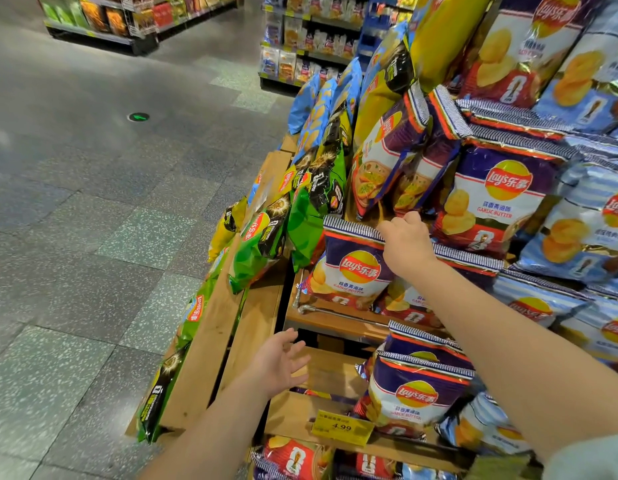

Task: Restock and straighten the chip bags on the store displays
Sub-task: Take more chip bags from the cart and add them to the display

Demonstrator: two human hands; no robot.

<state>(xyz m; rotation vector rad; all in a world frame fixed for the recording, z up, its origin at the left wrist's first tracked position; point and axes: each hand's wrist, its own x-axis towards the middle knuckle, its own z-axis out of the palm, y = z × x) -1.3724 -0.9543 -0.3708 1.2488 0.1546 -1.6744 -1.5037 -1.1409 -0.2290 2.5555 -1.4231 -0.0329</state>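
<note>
2 bare hands reach into a wooden chip display. The right hand (406,237) pinches the top seam of a purple garlic butter bag (349,268) on the middle shelf. The left hand (278,362) hovers spread, holding nothing. Tugging could topple the leaning purple bags (390,157) behind it.

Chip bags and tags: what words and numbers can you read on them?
"Lay's": purple bag the right hand pinches.
"GARLIC BUTTER": purple bag higher up.
"4.99": yellow price tag.
"Lay's": green bag.
Chinese characters, small print and far shelf labels: too blurred to read.
</note>
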